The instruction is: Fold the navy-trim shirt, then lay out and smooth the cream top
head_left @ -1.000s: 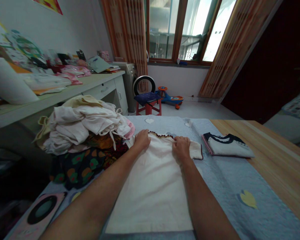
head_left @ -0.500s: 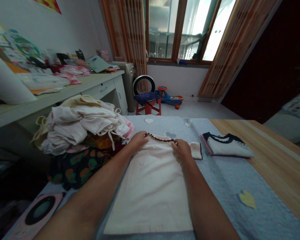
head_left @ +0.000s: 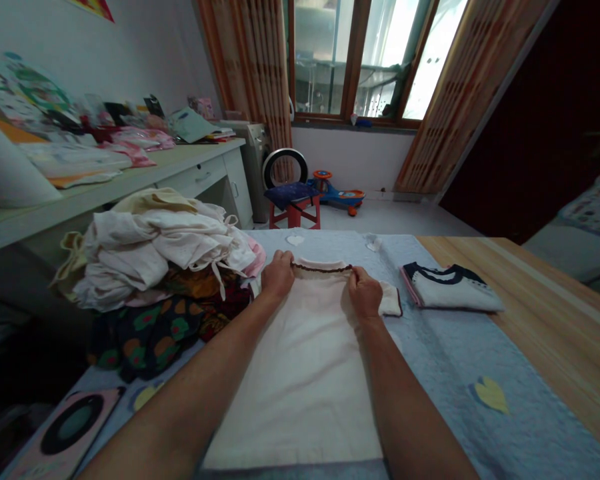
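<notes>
A cream-white shirt (head_left: 305,373) with a dark brown edged neckline lies spread in front of me, its hem toward me. My left hand (head_left: 279,275) is closed on the left end of the neckline. On the right end, my right hand (head_left: 365,292) grips the same edge, so the trim runs taut between both fists. One short sleeve (head_left: 391,300) with brown trim sticks out beyond my right hand; most of the left sleeve is hidden behind my left hand and wrist.
A heap of crumpled clothes (head_left: 155,247) lies at the left. Folded shirts (head_left: 455,290) rest at the right on the blue cloth (head_left: 440,373) over the wooden table (head_left: 545,287). A pink case with a dark circle (head_left: 73,427) lies front left. Beyond stands a red stool (head_left: 295,217).
Both hands have pulled the neckline straighter; its trim was bunched and wavy before. The fingers have curled into tighter fists, and the left hand has moved slightly left.
</notes>
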`<state>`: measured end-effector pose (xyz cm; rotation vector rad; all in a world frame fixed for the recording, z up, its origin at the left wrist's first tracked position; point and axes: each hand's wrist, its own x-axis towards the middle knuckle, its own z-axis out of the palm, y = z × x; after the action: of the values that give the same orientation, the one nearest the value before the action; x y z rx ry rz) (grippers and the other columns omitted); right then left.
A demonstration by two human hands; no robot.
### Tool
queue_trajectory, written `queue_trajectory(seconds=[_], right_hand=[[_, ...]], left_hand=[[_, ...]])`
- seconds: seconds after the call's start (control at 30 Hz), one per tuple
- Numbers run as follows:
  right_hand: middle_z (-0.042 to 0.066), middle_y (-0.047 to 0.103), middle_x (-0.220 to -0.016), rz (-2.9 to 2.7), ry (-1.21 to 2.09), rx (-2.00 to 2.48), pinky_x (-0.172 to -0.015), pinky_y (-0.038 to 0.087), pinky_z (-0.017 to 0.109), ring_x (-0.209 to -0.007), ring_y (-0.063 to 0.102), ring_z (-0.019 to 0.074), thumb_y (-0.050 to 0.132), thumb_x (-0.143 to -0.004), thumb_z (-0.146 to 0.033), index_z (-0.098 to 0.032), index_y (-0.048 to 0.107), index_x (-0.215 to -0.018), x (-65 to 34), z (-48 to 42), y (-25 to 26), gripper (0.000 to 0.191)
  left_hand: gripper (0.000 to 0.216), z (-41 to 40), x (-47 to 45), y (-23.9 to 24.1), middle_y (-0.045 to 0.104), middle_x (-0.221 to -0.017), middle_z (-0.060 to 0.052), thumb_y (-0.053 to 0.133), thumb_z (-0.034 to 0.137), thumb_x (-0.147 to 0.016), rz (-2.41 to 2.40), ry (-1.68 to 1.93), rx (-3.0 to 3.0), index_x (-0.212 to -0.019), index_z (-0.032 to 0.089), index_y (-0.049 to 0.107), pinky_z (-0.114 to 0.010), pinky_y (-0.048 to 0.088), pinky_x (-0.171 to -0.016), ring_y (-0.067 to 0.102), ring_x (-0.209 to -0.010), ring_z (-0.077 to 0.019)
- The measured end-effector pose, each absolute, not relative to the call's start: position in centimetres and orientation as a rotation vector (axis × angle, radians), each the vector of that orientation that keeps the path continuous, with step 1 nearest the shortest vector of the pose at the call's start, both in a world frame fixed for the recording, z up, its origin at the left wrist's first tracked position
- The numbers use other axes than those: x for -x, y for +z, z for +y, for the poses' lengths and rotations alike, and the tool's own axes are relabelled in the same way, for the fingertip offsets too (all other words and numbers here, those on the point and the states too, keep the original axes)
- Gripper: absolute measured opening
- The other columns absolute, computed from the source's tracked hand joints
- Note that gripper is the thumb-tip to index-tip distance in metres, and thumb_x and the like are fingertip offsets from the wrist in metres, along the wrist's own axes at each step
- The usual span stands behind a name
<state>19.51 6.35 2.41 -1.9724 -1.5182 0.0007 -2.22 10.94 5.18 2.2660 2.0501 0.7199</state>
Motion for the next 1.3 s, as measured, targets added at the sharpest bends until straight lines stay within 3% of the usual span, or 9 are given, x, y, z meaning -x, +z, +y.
queue_trajectory(seconds=[0.27,0.37,0.5,0.6,0.7,0.87,1.03,1.17,1.3], right_hand=[[0.008,0.071,-0.101,-1.608,0.025,2.015,-0.078,0.038,0.025,-0.091,0.062,0.0190,0.044,-0.094,-0.018,-0.017,0.062,-0.122,-19.1,6.8,1.5,0.033],[0.012,0.068,-0.113,-1.701,0.033,2.019,-0.090,0.038,0.027,-0.104,0.059,0.0219,0.046,-0.089,-0.017,-0.012,0.056,-0.128,-19.2,6.9,0.7,0.040],[0.017,0.057,-0.132,-1.793,0.021,2.035,-0.104,0.033,0.031,-0.122,0.049,0.0253,0.050,-0.086,-0.019,-0.005,0.046,-0.137,-19.3,7.1,-0.3,0.054],[0.016,0.056,-0.133,-1.842,-0.004,2.036,-0.107,0.030,0.033,-0.124,0.047,0.0252,0.047,-0.086,-0.018,-0.007,0.050,-0.133,-19.3,7.1,-0.4,0.048],[0.014,0.053,-0.139,-1.860,-0.041,2.006,-0.111,0.027,0.035,-0.129,0.043,0.0247,0.046,-0.087,-0.018,-0.013,0.054,-0.130,-18.9,6.9,0.1,0.044],[0.010,0.046,-0.148,-2.058,0.080,1.885,-0.113,0.025,0.034,-0.135,0.038,0.0203,0.042,-0.093,-0.024,-0.016,0.054,-0.132,-18.0,6.5,0.8,0.042],[0.009,0.028,-0.159,-2.189,0.186,2.002,-0.115,0.020,0.047,-0.145,0.023,0.0249,0.040,-0.097,-0.041,-0.019,0.041,-0.144,-17.6,5.8,0.9,0.051],[0.008,0.020,-0.162,-2.209,0.151,2.064,-0.115,0.016,0.048,-0.147,0.017,0.0275,0.038,-0.097,-0.049,-0.021,0.033,-0.149,-17.5,5.7,0.8,0.059],[0.008,0.018,-0.163,-2.197,0.134,2.109,-0.115,0.014,0.048,-0.147,0.015,0.0312,0.037,-0.096,-0.054,-0.023,0.031,-0.151,-17.5,5.7,0.6,0.064]], left_hand=[[0.021,10.7,1.9,2.6,0.064,-0.100,-0.006,0.043,0.008,-0.090,2.080,0.835,-2.064,-0.102,0.022,0.052,-0.029,0.045,-0.077,0.062,-0.093,-0.0197],[0.025,10.0,1.7,1.2,0.061,-0.112,-0.010,0.048,0.011,-0.088,2.064,0.824,-2.104,-0.112,0.018,0.050,-0.031,0.045,-0.087,0.060,-0.105,-0.0216],[0.050,9.3,2.2,0.3,0.053,-0.132,-0.015,0.058,0.020,-0.085,2.062,0.706,-2.224,-0.132,0.014,0.043,-0.036,0.041,-0.099,0.053,-0.120,-0.0267],[0.045,9.7,3.7,0.8,0.054,-0.134,-0.014,0.051,0.026,-0.091,2.153,0.542,-2.252,-0.134,0.015,0.045,-0.041,0.038,-0.104,0.051,-0.123,-0.0284],[0.036,10.7,5.6,1.6,0.059,-0.130,-0.013,0.040,0.021,-0.095,2.154,0.386,-2.275,-0.129,0.016,0.052,-0.042,0.033,-0.109,0.049,-0.126,-0.0267],[0.032,11.8,7.3,2.2,0.065,-0.120,-0.015,0.053,0.019,-0.084,2.071,0.180,-2.314,-0.115,0.016,0.061,-0.044,0.040,-0.101,0.055,-0.120,-0.0300],[0.021,12.1,7.3,3.5,0.071,-0.104,-0.011,0.054,0.018,-0.083,2.000,0.074,-2.373,-0.101,0.018,0.066,-0.036,0.047,-0.088,0.064,-0.104,-0.0273],[0.027,11.6,7.3,5.3,0.067,-0.111,-0.011,0.047,0.016,-0.087,2.049,0.109,-2.393,-0.108,0.021,0.063,-0.032,0.047,-0.082,0.064,-0.104,-0.0252],[0.033,10.7,7.0,6.0,0.062,-0.117,-0.015,0.037,0.014,-0.093,2.172,0.187,-2.404,-0.115,0.019,0.061,-0.038,0.047,-0.083,0.063,-0.103,-0.0280]])
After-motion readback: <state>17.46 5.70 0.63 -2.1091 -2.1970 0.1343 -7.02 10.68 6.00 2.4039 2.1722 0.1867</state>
